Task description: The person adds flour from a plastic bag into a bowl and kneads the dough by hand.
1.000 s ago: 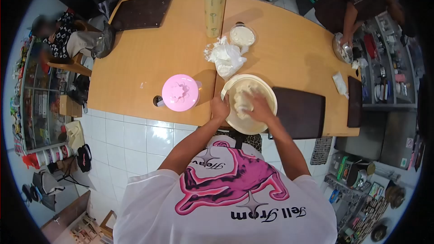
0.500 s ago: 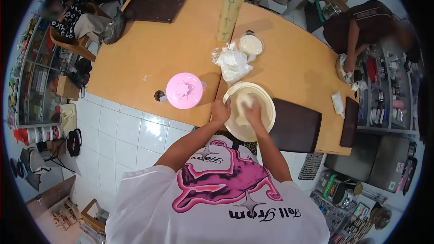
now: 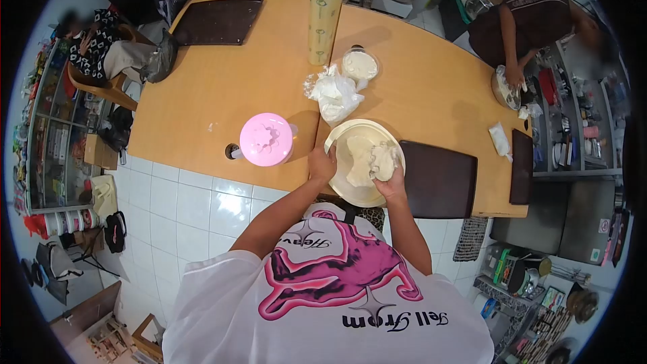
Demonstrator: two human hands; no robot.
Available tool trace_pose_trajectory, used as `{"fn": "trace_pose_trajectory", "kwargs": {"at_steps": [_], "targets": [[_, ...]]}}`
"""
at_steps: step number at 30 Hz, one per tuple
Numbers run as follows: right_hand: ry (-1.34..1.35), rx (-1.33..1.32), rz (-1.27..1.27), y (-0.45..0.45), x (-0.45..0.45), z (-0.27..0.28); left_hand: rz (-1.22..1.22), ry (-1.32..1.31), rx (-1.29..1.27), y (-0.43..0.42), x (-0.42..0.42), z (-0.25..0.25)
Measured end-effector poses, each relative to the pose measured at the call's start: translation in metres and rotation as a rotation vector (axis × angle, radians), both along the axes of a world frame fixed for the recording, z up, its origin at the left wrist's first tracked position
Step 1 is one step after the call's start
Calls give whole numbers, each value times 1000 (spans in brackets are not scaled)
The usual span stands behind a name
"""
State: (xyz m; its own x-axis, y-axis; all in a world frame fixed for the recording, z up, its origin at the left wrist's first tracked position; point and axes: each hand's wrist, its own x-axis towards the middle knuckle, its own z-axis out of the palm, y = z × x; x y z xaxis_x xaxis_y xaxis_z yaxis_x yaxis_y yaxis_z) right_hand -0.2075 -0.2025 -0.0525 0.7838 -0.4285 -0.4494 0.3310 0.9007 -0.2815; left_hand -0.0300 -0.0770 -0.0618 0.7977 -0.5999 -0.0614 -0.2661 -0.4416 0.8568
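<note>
A cream-coloured bowl (image 3: 330,143) stands at the table's near edge, with pale dough (image 3: 358,162) spread in its bottom. My left hand (image 3: 322,164) grips the bowl's left rim. Inside the right half of the bowl, my right hand (image 3: 392,186) is turned up and holds a lumpy piece of dough (image 3: 384,159); its fingertips are partly hidden by the dough. Just beyond the bowl lies an opened plastic bag of white powder (image 3: 339,100), some of it spilled. Behind that sits a small tub of white powder (image 3: 360,65).
A pink lidded container (image 3: 266,139) is to the left. A tall roll of plastic wrap (image 3: 325,27) stands farther back. Dark trays (image 3: 438,178) lie right of the bowl and at the far left. One co-worker (image 3: 522,27) works over a bowl at right; another person sits at left.
My right hand has turned from pressing down into the dough to holding a lump of it at the bowl's right side. My left hand stays on the rim. The view has shifted slightly.
</note>
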Motion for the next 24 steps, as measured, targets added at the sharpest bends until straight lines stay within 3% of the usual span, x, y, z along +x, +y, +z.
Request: {"fn": "trace_pose_trajectory", "kwargs": {"at_steps": [3, 6, 9, 12, 15, 18, 21, 24], "targets": [[194, -187, -13, 3, 4, -7, 2, -4, -3, 0, -1, 7], [540, -456, 97, 8, 21, 29, 16, -4, -24, 1, -1, 9], [621, -766, 164, 6, 20, 22, 32, -13, -37, 1, -2, 5], [217, -415, 105, -10, 13, 31, 17, -16, -61, -1, -1, -1], [450, -456, 181, -12, 12, 51, 3, -22, -48, 0, 0, 2], [700, -760, 420, -5, 24, 99, 17, -5, -61, 0, -1, 9], [967, -1351, 595, -19, 30, 100, 8, 8, -81, 1, -1, 8], [1250, -2008, 548, 10, 37, 47, 3, 10, -90, -1, -1, 3]]}}
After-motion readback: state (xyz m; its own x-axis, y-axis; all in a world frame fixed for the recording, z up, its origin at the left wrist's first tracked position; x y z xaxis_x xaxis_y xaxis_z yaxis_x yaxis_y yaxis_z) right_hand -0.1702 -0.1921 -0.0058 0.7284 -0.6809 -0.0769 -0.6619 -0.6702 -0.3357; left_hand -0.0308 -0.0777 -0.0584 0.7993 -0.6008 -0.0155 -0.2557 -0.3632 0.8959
